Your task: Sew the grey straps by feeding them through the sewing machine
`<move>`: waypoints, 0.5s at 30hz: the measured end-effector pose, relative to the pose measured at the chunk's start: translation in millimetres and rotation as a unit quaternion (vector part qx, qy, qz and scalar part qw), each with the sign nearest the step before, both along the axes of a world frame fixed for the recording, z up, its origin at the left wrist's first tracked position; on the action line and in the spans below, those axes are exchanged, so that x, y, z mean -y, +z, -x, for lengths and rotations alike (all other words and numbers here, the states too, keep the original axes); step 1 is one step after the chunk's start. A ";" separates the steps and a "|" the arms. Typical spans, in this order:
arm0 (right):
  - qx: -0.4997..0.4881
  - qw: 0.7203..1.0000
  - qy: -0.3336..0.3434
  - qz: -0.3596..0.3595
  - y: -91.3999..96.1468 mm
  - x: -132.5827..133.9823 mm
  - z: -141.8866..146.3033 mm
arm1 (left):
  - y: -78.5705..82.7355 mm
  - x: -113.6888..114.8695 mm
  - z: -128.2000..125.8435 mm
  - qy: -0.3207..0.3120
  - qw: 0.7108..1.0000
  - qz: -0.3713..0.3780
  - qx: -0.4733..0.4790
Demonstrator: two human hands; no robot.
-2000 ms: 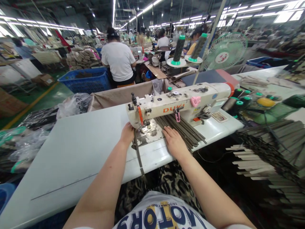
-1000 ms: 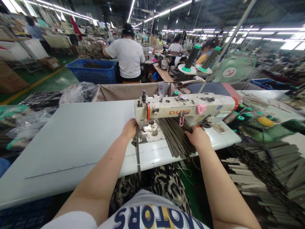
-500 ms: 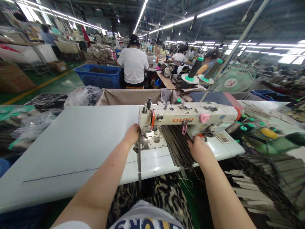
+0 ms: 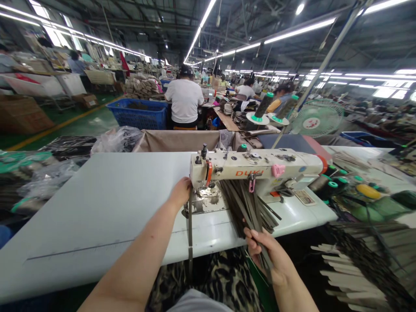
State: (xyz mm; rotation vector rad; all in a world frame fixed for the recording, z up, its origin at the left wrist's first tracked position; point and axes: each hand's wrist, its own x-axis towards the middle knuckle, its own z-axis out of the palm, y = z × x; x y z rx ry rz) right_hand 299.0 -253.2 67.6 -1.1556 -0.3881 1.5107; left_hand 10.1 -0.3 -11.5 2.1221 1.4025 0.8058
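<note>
A cream sewing machine [image 4: 256, 170] stands on a white table [image 4: 97, 203]. My left hand [image 4: 181, 192] rests at the machine's needle end, on a narrow dark strip [image 4: 190, 236] that hangs over the table's front edge; its fingers are mostly hidden. A pile of dark grey strips [image 4: 250, 203] lies under the machine's arm. My right hand [image 4: 268, 253] is closed on several of these strips, pulled toward me off the table's front edge.
Stacks of strips [image 4: 364, 260] lie low at the right. Thread cones [image 4: 328, 182] and a fan [image 4: 316, 119] stand behind the machine. Plastic bags [image 4: 42, 177] sit at the left. A person in white [image 4: 183, 102] sits ahead beside a blue crate [image 4: 139, 113].
My right hand slid from beside the needle plate across the strip pile, then gripped several strips and drew them toward me. My left hand stayed at the needle end. The camera tilted up.
</note>
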 end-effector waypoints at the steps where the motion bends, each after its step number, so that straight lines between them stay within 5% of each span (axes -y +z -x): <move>1: -0.014 1.000 0.007 0.019 -5.2 5.5 8.3 | -0.3 -0.3 0.0 0.003 1.000 0.001 -0.003; 15: -0.039 0.994 0.029 0.096 -45.8 41.6 60.5 | -0.6 0.5 0.1 -0.003 1.000 -0.003 -0.020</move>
